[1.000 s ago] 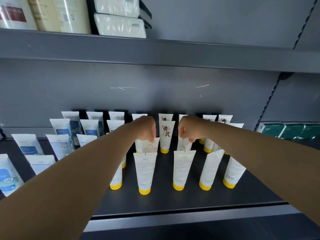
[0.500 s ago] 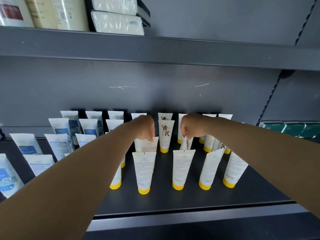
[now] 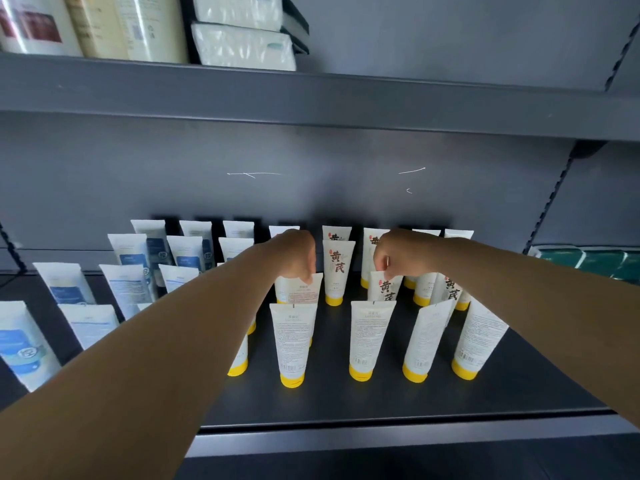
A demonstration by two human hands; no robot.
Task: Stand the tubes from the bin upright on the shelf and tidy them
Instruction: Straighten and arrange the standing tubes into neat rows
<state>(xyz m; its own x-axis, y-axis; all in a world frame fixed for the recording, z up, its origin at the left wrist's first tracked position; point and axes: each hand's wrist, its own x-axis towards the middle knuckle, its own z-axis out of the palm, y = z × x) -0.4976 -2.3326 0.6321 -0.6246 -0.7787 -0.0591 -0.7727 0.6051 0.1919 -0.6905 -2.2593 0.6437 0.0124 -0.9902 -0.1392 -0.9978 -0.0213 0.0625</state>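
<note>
Tubes stand cap-down in tight rows on the shelf. Left hand pinches the crimped top of a second-row tube, and right hand pinches its neighbour. Risk: a forearm sweeping low or a sideways tug likely tips the leaning front tube and topples neighbours.

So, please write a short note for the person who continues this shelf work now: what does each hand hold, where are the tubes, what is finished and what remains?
Left hand: pinches the top of a second-row tube, back label showing.
Right hand: pinches the top of another second-row tube, front label showing.
Yellow-capped tubes stand cap-down in rows on the shelf; blue-labelled tubes stand at the left.
Done: all visible tubes upright.
Left: front-row labels face backward; one front tube leans. Bin not in view.
</note>
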